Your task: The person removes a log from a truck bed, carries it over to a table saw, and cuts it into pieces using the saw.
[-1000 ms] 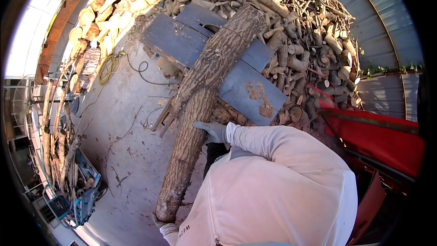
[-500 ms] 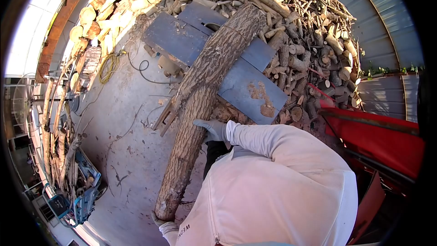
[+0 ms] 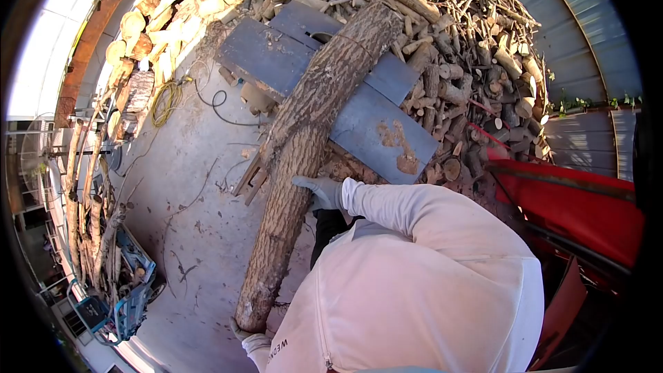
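A long, rough-barked log (image 3: 300, 145) lies slantwise over a blue-grey metal table (image 3: 376, 138), its near part reaching out past the table edge. My gloved left hand (image 3: 247, 333) cups the near end of the log, its fingers partly hidden beneath and behind it. Farther up, my gloved right hand (image 3: 321, 192) holds the side of the log, with a digit lying over the bark and the rest partly hidden. A dark curved part, perhaps a saw blade, shows at the log's far left side on the table.
Cut branches and firewood (image 3: 456, 76) are heaped behind and right of the table. Split rounds (image 3: 135, 24) stand stacked at the left. A blue cart (image 3: 135, 283) holds long branches. A yellow cable (image 3: 164, 103) lies on the concrete floor. Red machinery (image 3: 573, 200) stands at the right.
The log has shifted very slightly up the view, toward the far side of the table. Both hands keep nearly the same places on it.
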Tool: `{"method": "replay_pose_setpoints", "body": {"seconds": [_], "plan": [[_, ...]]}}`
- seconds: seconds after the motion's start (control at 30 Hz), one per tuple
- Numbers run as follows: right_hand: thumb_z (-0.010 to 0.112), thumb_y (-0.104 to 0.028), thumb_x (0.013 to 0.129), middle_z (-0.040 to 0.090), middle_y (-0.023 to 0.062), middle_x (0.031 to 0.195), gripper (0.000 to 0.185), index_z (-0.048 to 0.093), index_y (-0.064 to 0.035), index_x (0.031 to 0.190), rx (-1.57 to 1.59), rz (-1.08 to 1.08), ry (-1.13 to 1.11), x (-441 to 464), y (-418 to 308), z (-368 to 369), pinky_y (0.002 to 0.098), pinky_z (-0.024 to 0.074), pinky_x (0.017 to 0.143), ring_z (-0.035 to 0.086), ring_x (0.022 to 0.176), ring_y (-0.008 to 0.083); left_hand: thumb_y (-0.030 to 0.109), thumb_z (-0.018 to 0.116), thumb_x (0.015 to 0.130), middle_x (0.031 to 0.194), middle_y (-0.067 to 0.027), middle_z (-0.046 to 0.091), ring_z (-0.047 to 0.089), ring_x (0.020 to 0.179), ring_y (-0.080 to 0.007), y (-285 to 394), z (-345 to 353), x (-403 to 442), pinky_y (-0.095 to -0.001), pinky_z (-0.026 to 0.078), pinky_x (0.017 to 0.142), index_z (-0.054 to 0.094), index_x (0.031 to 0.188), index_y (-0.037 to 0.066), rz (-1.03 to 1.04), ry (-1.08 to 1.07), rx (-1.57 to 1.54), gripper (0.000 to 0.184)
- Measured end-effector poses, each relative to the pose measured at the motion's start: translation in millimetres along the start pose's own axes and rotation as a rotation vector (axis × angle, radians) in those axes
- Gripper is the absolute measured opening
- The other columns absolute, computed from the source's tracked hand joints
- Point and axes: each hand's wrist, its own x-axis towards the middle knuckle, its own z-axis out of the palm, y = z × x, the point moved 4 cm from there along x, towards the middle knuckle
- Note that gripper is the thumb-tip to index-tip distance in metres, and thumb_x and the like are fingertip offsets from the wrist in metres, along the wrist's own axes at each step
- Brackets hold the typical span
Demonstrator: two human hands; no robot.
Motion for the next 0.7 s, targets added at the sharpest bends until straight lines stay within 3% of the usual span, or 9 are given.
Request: {"method": "replay_pose_setpoints", "body": {"seconds": [0.5, 0.7], "plan": [[0.086, -0.053, 0.084, 0.049, 0.0149, 0.159, 0.099, 0.039, -0.0103, 0.160, 0.032, -0.014, 0.010, 4, 2, -3, 0.0648, 0.0325, 0.119, 0.046, 0.145, 0.0356, 0.065, 0.071, 0.083, 0.143, -0.0171, 0.064, 0.062, 0.127, -0.0396, -4, 8, -2, -0.0555, 0.051, 0.107, 0.061, 0.144, 0.005, 0.034, 0.008, 0.018, 0.085], [0.086, -0.051, 0.085, 0.051, 0.0136, 0.157, 0.093, 0.043, -0.0120, 0.158, 0.043, -0.042, -0.054, 9, 12, -20, 0.0642, 0.0347, 0.118, 0.049, 0.143, 0.0342, 0.064, 0.072, 0.083, 0.142, -0.0171, 0.065, 0.063, 0.126, -0.0395, -14, 18, -11, -0.0551, 0.051, 0.107, 0.063, 0.142, 0.005, 0.135, -0.039, 0.151, 0.084]]}}
